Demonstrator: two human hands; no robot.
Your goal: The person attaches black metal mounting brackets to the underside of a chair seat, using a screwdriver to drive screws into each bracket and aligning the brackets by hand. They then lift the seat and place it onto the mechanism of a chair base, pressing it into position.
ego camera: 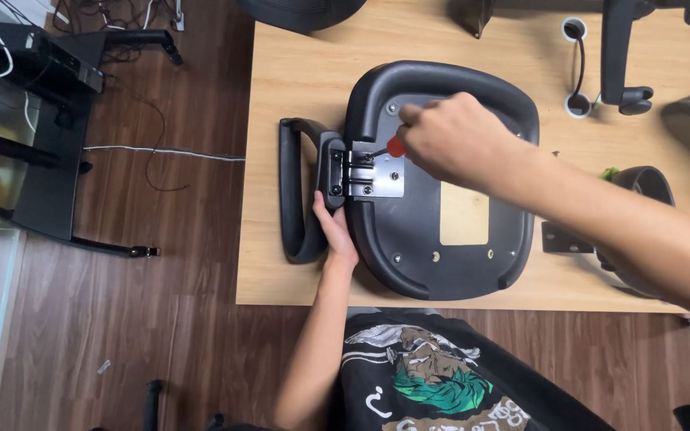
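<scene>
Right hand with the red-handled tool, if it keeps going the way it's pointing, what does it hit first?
Likely the metal bracket joining the armrest to the seat underside; the right hand aims the screwdriver left there.

Bright, even indoor light, soft shadows, sharp focus throughout.

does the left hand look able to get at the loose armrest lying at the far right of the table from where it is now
Probably not as things stand. The left hand grips the armrest at the seat's left side, while the loose armrest lies across the table beyond the seat, with the right hand and its forearm crossing between.
</scene>
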